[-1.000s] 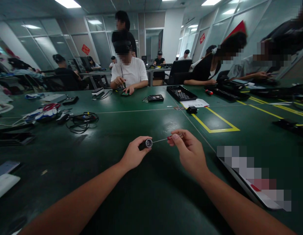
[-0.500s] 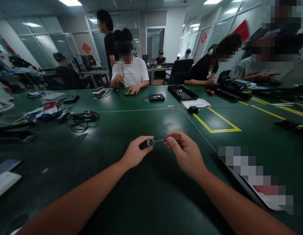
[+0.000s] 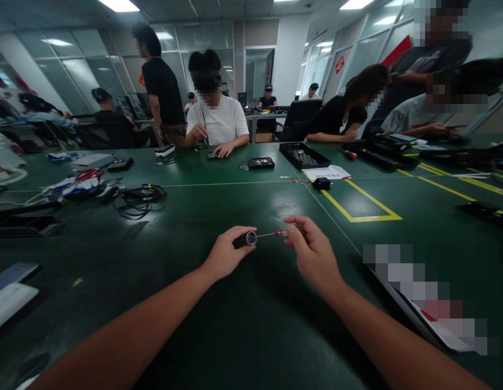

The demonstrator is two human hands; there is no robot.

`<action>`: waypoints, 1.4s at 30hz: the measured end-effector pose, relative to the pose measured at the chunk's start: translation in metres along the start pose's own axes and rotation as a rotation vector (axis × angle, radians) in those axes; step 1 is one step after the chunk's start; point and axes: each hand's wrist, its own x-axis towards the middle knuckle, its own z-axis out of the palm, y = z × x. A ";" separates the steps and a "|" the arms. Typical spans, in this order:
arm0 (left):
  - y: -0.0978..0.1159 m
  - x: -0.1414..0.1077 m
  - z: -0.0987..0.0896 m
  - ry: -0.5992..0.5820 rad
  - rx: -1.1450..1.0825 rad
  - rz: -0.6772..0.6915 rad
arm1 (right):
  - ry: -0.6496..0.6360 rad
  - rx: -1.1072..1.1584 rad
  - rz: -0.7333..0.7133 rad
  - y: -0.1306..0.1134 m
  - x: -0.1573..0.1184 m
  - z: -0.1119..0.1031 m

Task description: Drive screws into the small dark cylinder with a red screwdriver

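Above the green table (image 3: 174,303), my left hand (image 3: 227,253) grips a dark cylindrical part (image 3: 250,238) between thumb and fingers, its round silvery open end turned toward my right hand. My right hand (image 3: 314,252) holds a small screwdriver (image 3: 281,232) with a red and clear handle by its rear end. The screwdriver's thin metal shaft points left, and its tip reaches the rim or inside of the cylinder; which of these is too small to tell.
A cable bundle (image 3: 141,200) lies at the left. Farther off are a black tray (image 3: 304,156), a black block (image 3: 321,183) and a boxy device (image 3: 261,162). A white-edged flat object (image 3: 450,338) sits at the right. A person (image 3: 219,119) works opposite.
My right hand's fingers have loosened and shifted a little, showing more of the screwdriver handle. My left hand stays about where it was. A standing person in the background has moved left.
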 end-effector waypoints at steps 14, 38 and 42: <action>0.000 0.002 0.000 -0.003 0.028 0.009 | -0.008 -0.032 -0.025 0.001 0.000 0.000; 0.009 0.003 -0.002 0.021 0.212 0.037 | 0.146 0.477 0.299 0.032 0.019 0.004; 0.009 0.001 -0.001 0.010 0.197 0.038 | 0.131 0.325 0.137 0.026 0.014 0.006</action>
